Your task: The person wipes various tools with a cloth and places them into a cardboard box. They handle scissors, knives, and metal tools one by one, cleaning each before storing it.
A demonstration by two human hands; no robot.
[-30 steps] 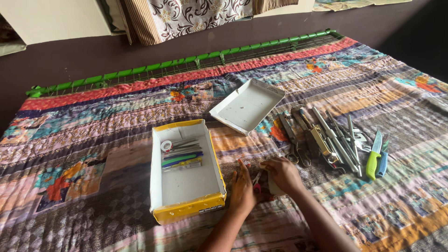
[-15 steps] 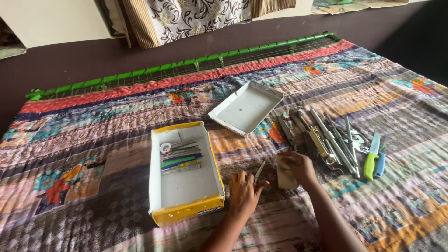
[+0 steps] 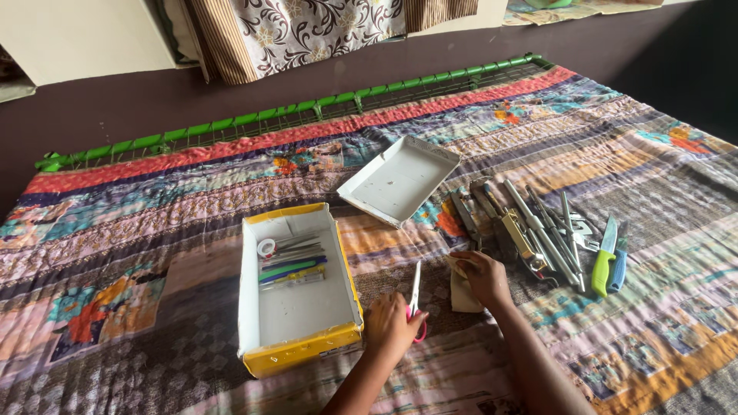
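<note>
On the quilted patchwork bedspread, the left hand is closed around the pink handles of small scissors, whose slim metal blades point away from the person, while the right hand pinches a pale, flat scrap of cloth lying just beside them. Just left of the scissors sits a rectangular yellow-edged cardboard box holding pens and a tape roll; its white lid lies upturned beyond, and a row of metal tools and a green-handled knife lies to the right.

Striped patchwork quilt covering bed | open yellow-and-white box near front edge, pens inside | white lid mid-bed | metal tools and green-handled knife toward right edge | green rail along far edge
</note>
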